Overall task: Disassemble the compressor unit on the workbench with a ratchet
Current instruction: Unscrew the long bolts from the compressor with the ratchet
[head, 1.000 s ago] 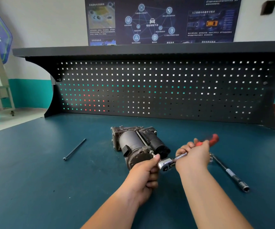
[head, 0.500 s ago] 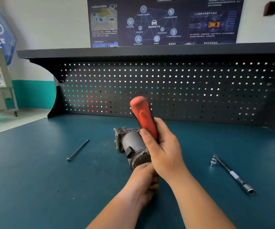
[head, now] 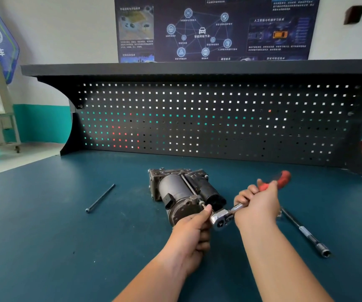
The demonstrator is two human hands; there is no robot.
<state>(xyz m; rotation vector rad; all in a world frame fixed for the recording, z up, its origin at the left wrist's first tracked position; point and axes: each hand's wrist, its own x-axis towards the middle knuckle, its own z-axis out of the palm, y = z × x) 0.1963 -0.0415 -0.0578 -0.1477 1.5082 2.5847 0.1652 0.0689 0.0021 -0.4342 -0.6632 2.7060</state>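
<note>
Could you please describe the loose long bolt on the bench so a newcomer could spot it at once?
Below the black pegboard, on the blue workbench, find the grey compressor unit in the middle. The long bolt lies alone to its left, touching nothing. It is thinner and plainer than the extension bar lying on the right, which ends in a socket.

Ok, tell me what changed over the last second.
The right hand swung the ratchet up over the compressor, then back down to the right. The left hand kept gripping at its head; compressor, loose bolt and extension bar stayed put.
</note>
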